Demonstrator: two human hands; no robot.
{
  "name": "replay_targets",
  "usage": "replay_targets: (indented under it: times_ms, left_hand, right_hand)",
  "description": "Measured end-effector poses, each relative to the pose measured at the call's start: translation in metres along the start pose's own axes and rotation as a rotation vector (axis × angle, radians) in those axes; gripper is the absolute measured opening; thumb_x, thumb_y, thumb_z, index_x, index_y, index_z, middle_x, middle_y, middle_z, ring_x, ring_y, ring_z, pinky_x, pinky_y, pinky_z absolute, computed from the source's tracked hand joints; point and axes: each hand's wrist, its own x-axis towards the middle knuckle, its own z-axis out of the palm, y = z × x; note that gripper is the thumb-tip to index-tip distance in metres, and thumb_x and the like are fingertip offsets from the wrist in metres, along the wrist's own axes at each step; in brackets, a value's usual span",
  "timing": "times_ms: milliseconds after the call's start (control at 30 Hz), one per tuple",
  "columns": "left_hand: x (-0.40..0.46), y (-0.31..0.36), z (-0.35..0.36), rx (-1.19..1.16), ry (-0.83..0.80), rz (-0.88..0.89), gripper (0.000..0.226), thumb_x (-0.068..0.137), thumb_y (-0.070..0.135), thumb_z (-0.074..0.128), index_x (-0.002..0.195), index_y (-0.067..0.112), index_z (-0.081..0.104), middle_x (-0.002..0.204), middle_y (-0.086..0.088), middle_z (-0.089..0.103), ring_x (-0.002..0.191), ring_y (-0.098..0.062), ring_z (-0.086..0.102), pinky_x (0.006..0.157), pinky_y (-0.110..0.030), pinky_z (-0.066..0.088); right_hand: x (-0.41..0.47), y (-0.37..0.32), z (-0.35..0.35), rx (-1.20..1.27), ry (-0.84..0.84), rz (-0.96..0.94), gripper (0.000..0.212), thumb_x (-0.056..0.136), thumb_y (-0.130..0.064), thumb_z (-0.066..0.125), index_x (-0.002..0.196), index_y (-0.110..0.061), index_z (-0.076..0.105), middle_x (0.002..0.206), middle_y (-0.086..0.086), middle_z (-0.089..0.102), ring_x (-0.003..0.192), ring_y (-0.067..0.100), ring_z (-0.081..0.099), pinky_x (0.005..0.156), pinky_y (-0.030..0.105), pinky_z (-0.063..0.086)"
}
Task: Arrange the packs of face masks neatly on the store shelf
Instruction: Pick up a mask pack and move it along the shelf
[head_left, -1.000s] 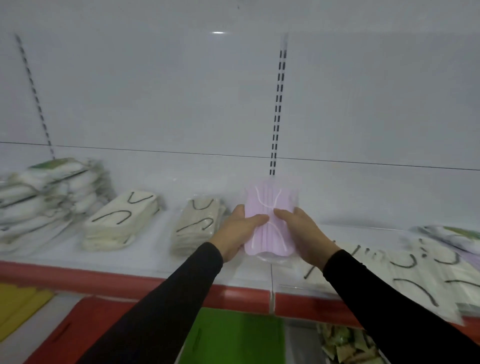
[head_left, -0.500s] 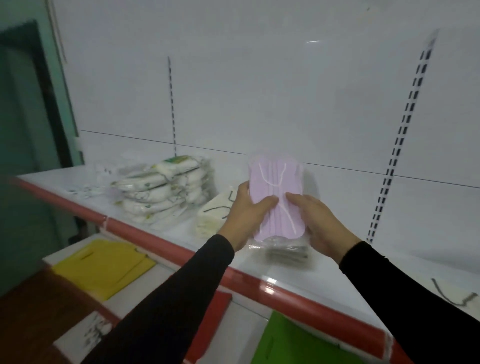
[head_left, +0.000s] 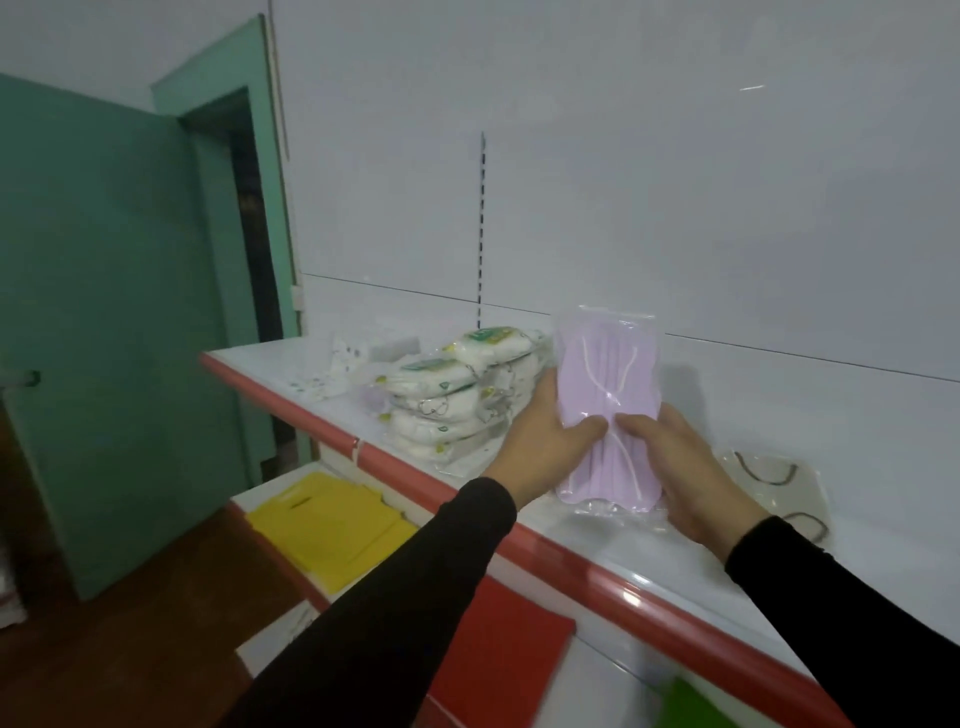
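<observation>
gripping opposite sides, the left hand (head_left: 540, 447) and right hand (head_left: 680, 467) hold the purple mask pack (head_left: 608, 405) upright between them, above the white shelf (head_left: 649, 561), just right of a stack of white packs (head_left: 447, 400), seemingly not touching it.

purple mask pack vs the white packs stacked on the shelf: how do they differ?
The purple pack is lilac; the stacked white packs are white with green labels. The purple pack is held up on end by the left hand and right hand; the white packs lie flat, piled. Both are in clear plastic wrap.
</observation>
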Motion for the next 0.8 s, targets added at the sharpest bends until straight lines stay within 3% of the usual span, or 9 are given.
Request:
replay_targets:
  times_ms: [67, 167, 300, 367, 467, 633, 800]
  left_hand:
    - [-0.001, -0.003, -0.006, 0.019, 0.013, 0.041, 0.059, 0.089, 0.025, 0.064, 0.141, 0.031, 0.036, 0.123, 0.014, 0.057, 0.112, -0.009, 0.059, 0.093, -0.030, 0.051]
    - [-0.005, -0.004, -0.015, 0.008, 0.027, 0.077, 0.055, 0.090, 0.023, 0.064, 0.137, 0.035, 0.038, 0.114, 0.026, 0.057, 0.106, 0.002, 0.059, 0.090, -0.024, 0.050]
    - [-0.016, 0.000, -0.026, -0.027, 0.087, 0.111, 0.052, 0.091, 0.017, 0.063, 0.134, 0.037, 0.041, 0.117, 0.023, 0.058, 0.103, 0.010, 0.058, 0.086, -0.014, 0.049]
    - [-0.024, 0.002, -0.032, -0.053, 0.131, 0.097, 0.049, 0.091, 0.016, 0.063, 0.126, 0.043, 0.042, 0.116, 0.023, 0.059, 0.100, 0.009, 0.060, 0.084, -0.014, 0.050]
    - [-0.031, -0.002, -0.043, -0.068, 0.165, 0.045, 0.052, 0.091, 0.022, 0.062, 0.134, 0.040, 0.040, 0.116, 0.023, 0.060, 0.104, 0.000, 0.062, 0.089, -0.026, 0.053]
    - [-0.032, -0.012, -0.081, -0.074, 0.198, 0.001, 0.055, 0.093, 0.022, 0.059, 0.141, 0.033, 0.035, 0.113, 0.024, 0.057, 0.101, 0.008, 0.056, 0.073, -0.009, 0.045]
    - [-0.015, -0.037, -0.141, -0.127, 0.257, 0.013, 0.053, 0.093, 0.016, 0.060, 0.136, 0.035, 0.037, 0.113, 0.022, 0.056, 0.104, 0.000, 0.058, 0.074, -0.012, 0.048]
  right_hand:
    - [-0.002, 0.000, 0.007, 0.014, 0.013, -0.029, 0.025, 0.095, -0.011, 0.056, 0.119, -0.019, 0.057, 0.103, 0.005, 0.071, 0.089, 0.022, 0.070, 0.070, 0.034, 0.055]
    - [-0.002, 0.000, 0.016, -0.001, 0.005, -0.048, 0.033, 0.094, -0.014, 0.058, 0.127, -0.018, 0.055, 0.111, 0.007, 0.071, 0.096, 0.025, 0.071, 0.082, 0.040, 0.056]
    - [-0.006, 0.000, 0.027, 0.009, -0.037, -0.067, 0.026, 0.096, -0.020, 0.058, 0.122, -0.024, 0.056, 0.114, 0.003, 0.070, 0.101, 0.024, 0.069, 0.092, 0.047, 0.055]
    - [-0.010, 0.000, 0.036, 0.008, -0.086, -0.062, 0.023, 0.097, -0.023, 0.058, 0.120, -0.025, 0.055, 0.116, 0.001, 0.069, 0.103, 0.023, 0.069, 0.094, 0.049, 0.054]
    - [-0.013, 0.002, 0.052, 0.021, -0.143, -0.051, 0.022, 0.098, -0.026, 0.056, 0.119, -0.025, 0.053, 0.119, 0.003, 0.067, 0.104, 0.023, 0.069, 0.095, 0.050, 0.053]
    - [-0.008, 0.006, 0.093, -0.001, -0.189, -0.067, 0.026, 0.097, -0.027, 0.056, 0.122, -0.027, 0.050, 0.121, 0.000, 0.064, 0.108, 0.021, 0.065, 0.099, 0.048, 0.051]
    - [0.013, 0.004, 0.157, -0.064, -0.228, -0.100, 0.038, 0.097, -0.029, 0.054, 0.134, -0.026, 0.048, 0.124, -0.003, 0.064, 0.110, 0.020, 0.064, 0.100, 0.048, 0.050]
